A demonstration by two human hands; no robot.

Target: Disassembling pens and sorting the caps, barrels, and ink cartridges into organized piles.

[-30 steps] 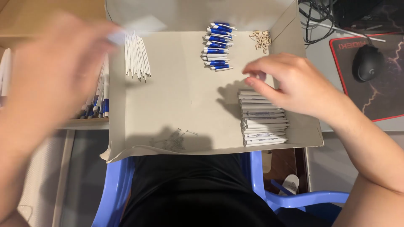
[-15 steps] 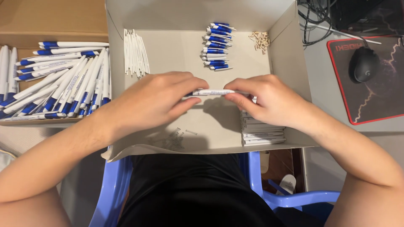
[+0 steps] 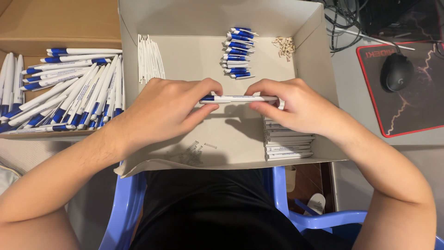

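Pen (image 3: 238, 98) held level over box (image 3: 310, 55), pinched at blue end by left hand (image 3: 164, 111) fingers, white end by right hand (image 3: 291, 104) fingers. Springs (image 3: 192, 153) seen below.

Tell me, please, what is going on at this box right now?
A seated person holds one blue-and-white pen between both hands, left hand at its blue end, right hand at its white end, above a shallow cardboard tray. In the tray lie white barrels, blue pen parts and small springs. Finished pens fill a box beside it.
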